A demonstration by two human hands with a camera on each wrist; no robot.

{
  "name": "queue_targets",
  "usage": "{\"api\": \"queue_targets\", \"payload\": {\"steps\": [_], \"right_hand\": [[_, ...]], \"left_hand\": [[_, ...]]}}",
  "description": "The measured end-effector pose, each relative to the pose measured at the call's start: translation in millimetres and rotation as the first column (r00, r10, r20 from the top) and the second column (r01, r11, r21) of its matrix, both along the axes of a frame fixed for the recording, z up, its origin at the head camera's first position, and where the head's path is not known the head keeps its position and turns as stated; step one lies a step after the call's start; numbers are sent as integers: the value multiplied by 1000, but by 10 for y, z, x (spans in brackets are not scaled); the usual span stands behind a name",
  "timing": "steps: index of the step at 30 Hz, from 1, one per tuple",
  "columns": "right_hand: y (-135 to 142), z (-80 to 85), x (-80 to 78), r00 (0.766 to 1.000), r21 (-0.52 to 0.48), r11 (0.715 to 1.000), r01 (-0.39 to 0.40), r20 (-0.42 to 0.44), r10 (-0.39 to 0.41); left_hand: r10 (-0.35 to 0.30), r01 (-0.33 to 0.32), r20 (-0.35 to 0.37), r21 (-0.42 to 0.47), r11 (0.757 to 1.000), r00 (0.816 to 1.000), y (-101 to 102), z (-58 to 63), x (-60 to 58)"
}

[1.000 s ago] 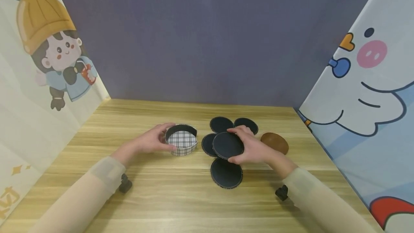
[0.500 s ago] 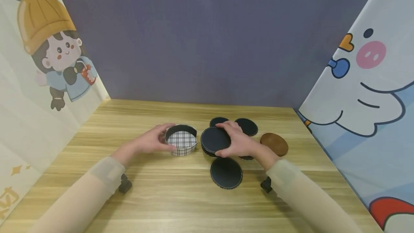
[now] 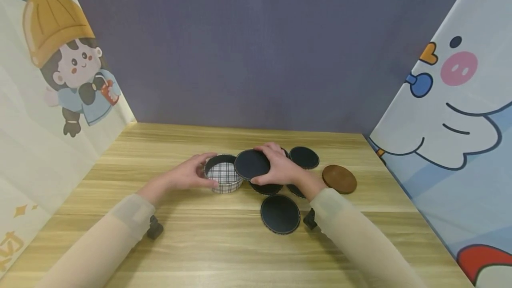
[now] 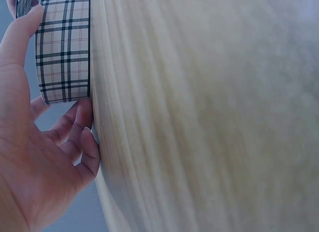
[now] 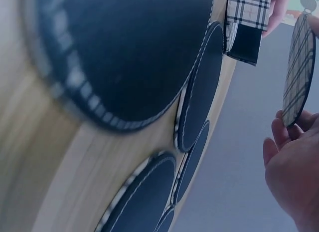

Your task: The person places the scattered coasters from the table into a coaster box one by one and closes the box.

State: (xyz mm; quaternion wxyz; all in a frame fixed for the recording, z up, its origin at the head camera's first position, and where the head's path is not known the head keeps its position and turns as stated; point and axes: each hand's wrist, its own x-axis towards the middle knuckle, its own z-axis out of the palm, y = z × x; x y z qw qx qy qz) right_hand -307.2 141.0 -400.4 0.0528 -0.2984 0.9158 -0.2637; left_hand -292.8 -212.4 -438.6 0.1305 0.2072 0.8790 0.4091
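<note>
A round coaster holder [image 3: 226, 186] with a plaid outside and dark inner wall stands on the table, showing a plaid bottom. My left hand [image 3: 185, 174] grips its left side, thumb in front and fingers behind; the left wrist view shows the thumb on the plaid wall [image 4: 64, 52]. My right hand [image 3: 280, 170] pinches a black round coaster [image 3: 251, 163] by its edges, raised and tilted beside the holder's right rim. In the right wrist view this coaster [image 5: 300, 67] shows a plaid underside. Below and behind it several black coasters lie on the table, partly hidden by the hand.
One black coaster [image 3: 280, 214] lies nearest me, and another [image 3: 305, 157] lies at the back. A brown disc [image 3: 339, 178] rests to the right. The wooden table [image 3: 224, 252] ends at a grey-purple back panel [image 3: 256, 48], with printed panels at both sides.
My right hand has carried its coaster leftward from above the other coasters to the holder's right rim, tilting it. The left hand and holder stay in place.
</note>
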Motion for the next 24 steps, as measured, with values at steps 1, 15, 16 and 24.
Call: {"api": "queue_targets", "payload": {"steps": [1, 15, 16, 24], "right_hand": [[-25, -2, -8, 1000, 0, 1000, -3, 0, 3], [-377, -47, -147, 999, 6, 999, -32, -20, 32], [-401, -57, -152, 999, 8, 999, -35, -17, 36], [-579, -121, -186, 998, 17, 998, -60, 6, 60]], "left_hand": [[0, 0, 1, 0, 1000, 1000, 1, -3, -2], [-13, 12, 22, 40, 999, 1000, 13, -15, -14], [-18, 17, 23, 43, 999, 1000, 14, -16, -15], [-34, 33, 24, 49, 998, 999, 4, -32, -34]]}}
